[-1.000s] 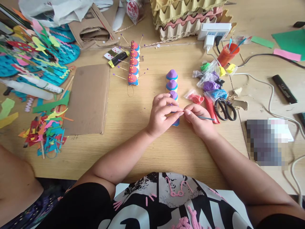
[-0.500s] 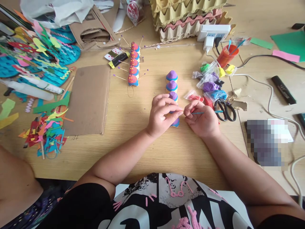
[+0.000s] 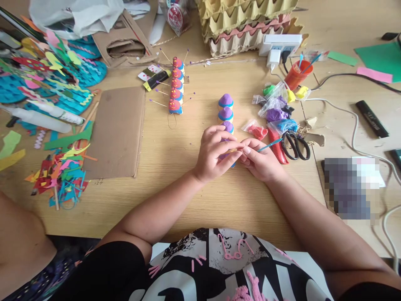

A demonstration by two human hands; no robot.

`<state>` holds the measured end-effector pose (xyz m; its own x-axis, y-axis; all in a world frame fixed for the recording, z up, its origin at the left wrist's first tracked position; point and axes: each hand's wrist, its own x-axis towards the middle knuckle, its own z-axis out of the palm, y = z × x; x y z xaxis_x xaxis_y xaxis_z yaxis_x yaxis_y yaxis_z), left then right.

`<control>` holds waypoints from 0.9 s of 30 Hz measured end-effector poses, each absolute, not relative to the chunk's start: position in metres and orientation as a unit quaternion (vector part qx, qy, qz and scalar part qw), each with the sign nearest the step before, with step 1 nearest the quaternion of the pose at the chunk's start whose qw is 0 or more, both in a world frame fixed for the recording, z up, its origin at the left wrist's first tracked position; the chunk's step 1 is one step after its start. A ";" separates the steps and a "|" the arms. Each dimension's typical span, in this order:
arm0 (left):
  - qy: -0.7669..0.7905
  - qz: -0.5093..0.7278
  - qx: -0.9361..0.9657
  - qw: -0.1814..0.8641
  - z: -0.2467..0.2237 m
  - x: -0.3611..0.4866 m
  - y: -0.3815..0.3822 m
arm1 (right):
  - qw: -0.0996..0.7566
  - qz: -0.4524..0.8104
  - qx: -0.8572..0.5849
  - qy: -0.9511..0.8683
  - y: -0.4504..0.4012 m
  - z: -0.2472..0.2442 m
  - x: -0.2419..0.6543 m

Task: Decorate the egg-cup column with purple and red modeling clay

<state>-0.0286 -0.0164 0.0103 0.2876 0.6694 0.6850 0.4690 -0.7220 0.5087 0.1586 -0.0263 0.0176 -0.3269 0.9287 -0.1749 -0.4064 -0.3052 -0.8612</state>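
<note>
My right hand [image 3: 263, 161] is closed around a thin blue clay-modelling tool [image 3: 270, 145], whose free end points up and to the right. My left hand [image 3: 216, 152] meets it at the fingertips, thumb and index drawn close together. Anything small between those fingertips is hidden. Behind the hands stands a row of egg-carton cups [image 3: 226, 113], painted blue around and topped with purple clay. The nearer cups are partly covered by my left hand. Further left lies a finished-looking caterpillar [image 3: 176, 88] of red and blue cups with smiling faces and cotton-swab legs.
Bagged clay [image 3: 277, 113], a red-handled tool [image 3: 276, 146] and black scissors [image 3: 296, 145] lie right of my hands. An orange cup [image 3: 297, 75] holds blue tools. Egg trays [image 3: 247, 25] are stacked behind. Leftward are cardboard [image 3: 115, 129] and paper scraps [image 3: 67, 175]. Another person's limb [image 3: 21, 234] shows at left.
My right hand has turned and its fingers have closed more. The blue tool now tilts upward to the right. My left fingertips have moved slightly right, against the right hand.
</note>
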 end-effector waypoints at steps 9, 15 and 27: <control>0.354 0.490 0.781 0.156 0.015 -0.030 -0.020 | 0.475 0.708 -0.356 -0.382 -0.027 0.016 0.158; 0.384 0.497 0.764 0.147 0.012 -0.028 -0.017 | 0.473 0.721 -0.336 -0.379 -0.025 0.019 0.160; 0.390 0.503 0.756 0.153 0.014 -0.027 -0.017 | 0.487 0.719 -0.339 -0.362 -0.025 0.018 0.161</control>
<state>-0.0271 -0.0175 0.0138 0.1885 0.7437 0.6414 0.4358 -0.6487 0.6239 0.1608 -0.0249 0.0182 -0.2965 0.9454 -0.1355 -0.4539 -0.2643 -0.8509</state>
